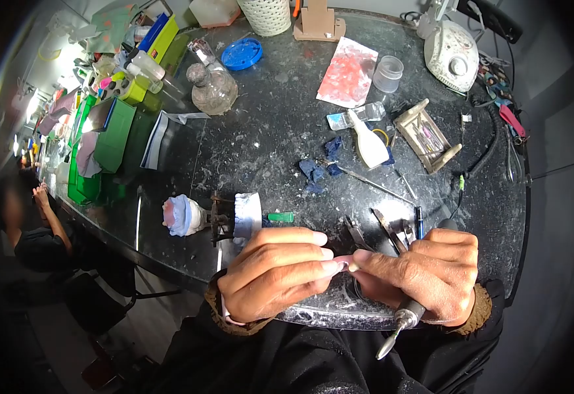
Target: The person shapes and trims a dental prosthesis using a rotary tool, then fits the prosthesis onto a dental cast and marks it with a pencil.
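Black, dust-marked bench top (261,148) is extending before you, and you are holding a small pink-and-white piece (344,264) near its front edge, between your two hands. Your left hand (274,272) is pinching the piece from the left with its fingertips. Your right hand (425,272) is pressing its thumb against the piece from the right, with its other fingers curling inward. A metal handpiece (410,314) is projecting from under the right hand, its narrow end pointing toward your lap; how firmly the curled fingers are enclosing it, you cannot tell. Beyond your left hand, a dental cast (185,215) is lying beside a dark frame (222,220), and a green block (280,217) is resting to the right. Metal instruments (385,225) are lying beyond your right hand, beside a dark blue pen-like tool (420,223). Farther out, a white bottle (368,143) is lying near blue scraps (312,171), and a glass flask (213,92) is standing near a blue lid (242,54).
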A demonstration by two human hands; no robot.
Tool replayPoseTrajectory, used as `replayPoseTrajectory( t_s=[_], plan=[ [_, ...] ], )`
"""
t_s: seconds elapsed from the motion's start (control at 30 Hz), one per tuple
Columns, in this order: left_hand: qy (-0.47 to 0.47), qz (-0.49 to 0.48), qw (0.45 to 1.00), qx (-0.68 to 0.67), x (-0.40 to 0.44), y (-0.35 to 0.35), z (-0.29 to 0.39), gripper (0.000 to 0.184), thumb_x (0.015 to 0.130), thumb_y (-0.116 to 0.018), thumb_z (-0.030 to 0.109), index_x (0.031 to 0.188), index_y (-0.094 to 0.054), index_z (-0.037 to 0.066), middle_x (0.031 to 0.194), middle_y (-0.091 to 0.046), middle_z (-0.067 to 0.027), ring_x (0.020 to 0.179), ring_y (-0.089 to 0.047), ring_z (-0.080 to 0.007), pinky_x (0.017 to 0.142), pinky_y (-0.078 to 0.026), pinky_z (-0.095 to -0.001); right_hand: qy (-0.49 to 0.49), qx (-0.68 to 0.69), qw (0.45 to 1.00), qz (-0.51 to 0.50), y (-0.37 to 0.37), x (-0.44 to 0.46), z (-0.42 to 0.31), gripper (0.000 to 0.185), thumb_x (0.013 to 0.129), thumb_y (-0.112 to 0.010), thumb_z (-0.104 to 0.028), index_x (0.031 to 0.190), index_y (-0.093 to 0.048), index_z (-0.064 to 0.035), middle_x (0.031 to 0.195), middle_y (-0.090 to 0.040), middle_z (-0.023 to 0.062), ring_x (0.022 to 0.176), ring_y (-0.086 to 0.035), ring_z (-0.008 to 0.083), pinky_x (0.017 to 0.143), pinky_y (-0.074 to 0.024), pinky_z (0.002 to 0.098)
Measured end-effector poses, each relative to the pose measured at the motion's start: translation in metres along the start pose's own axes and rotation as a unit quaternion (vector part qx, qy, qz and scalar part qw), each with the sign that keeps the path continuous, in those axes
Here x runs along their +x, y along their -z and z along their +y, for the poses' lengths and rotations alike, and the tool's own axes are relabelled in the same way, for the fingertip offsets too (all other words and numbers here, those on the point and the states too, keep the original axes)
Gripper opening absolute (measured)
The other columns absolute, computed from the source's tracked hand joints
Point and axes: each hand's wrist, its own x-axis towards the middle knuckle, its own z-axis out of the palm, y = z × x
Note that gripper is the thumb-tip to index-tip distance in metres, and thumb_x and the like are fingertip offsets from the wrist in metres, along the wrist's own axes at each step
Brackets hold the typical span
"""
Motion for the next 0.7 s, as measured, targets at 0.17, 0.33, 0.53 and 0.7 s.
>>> replayPoseTrajectory(
  t_s=[0.17, 0.33, 0.53, 0.7],
  plan=[
    [-0.026, 0.008, 0.998, -0.053, -0.005, -0.001, -0.006, 0.024, 0.066, -0.074, -0.005, 0.088, -0.065, 0.000, 0.086, -0.064, -0.0082, 0.084, -0.063, -0.0230, 0.071, -0.056, -0.0300, 0.003, 0.051, 0.999, -0.006, 0.000, -0.001, 0.001, 0.023, 0.064, -0.070, -0.012, 0.087, -0.069, -0.0072, 0.060, -0.060, -0.0058, 0.042, -0.043, 0.0012, 0.037, -0.0230, 0.0194],
    [0.055, 0.024, 0.956, -0.288, -0.002, -0.007, -0.005, 0.013, 0.077, -0.056, -0.013, 0.077, -0.060, -0.001, 0.079, -0.059, -0.0117, 0.072, -0.063, -0.0246, 0.061, -0.055, -0.0304, -0.029, 0.136, 0.990, -0.021, 0.000, 0.000, -0.001, 0.027, 0.067, -0.067, -0.016, 0.093, -0.069, -0.0078, 0.060, -0.060, -0.0043, 0.041, -0.045, 0.0031, 0.037, -0.0240, 0.0205],
    [0.265, -0.002, 0.794, -0.546, -0.002, -0.007, -0.005, 0.028, 0.087, -0.062, 0.023, 0.092, -0.060, -0.005, 0.091, -0.060, -0.0154, 0.079, -0.063, -0.0201, 0.063, -0.054, -0.0296, -0.019, 0.208, 0.978, -0.018, 0.002, 0.002, 0.008, 0.033, 0.069, -0.066, -0.021, 0.099, -0.070, -0.0094, 0.055, -0.054, -0.0044, 0.039, -0.045, 0.0062, 0.036, -0.0262, 0.0228],
    [0.324, -0.133, 0.698, -0.624, -0.002, -0.006, -0.010, 0.038, 0.083, -0.067, 0.021, 0.106, -0.058, -0.008, 0.107, -0.055, -0.0163, 0.092, -0.059, -0.0177, 0.079, -0.052, -0.0276, -0.036, 0.258, 0.965, -0.031, -0.002, 0.002, 0.012, 0.031, 0.072, -0.065, -0.023, 0.099, -0.070, -0.0099, 0.056, -0.054, -0.0039, 0.039, -0.045, 0.0089, 0.036, -0.0303, 0.0241]
  ],
)
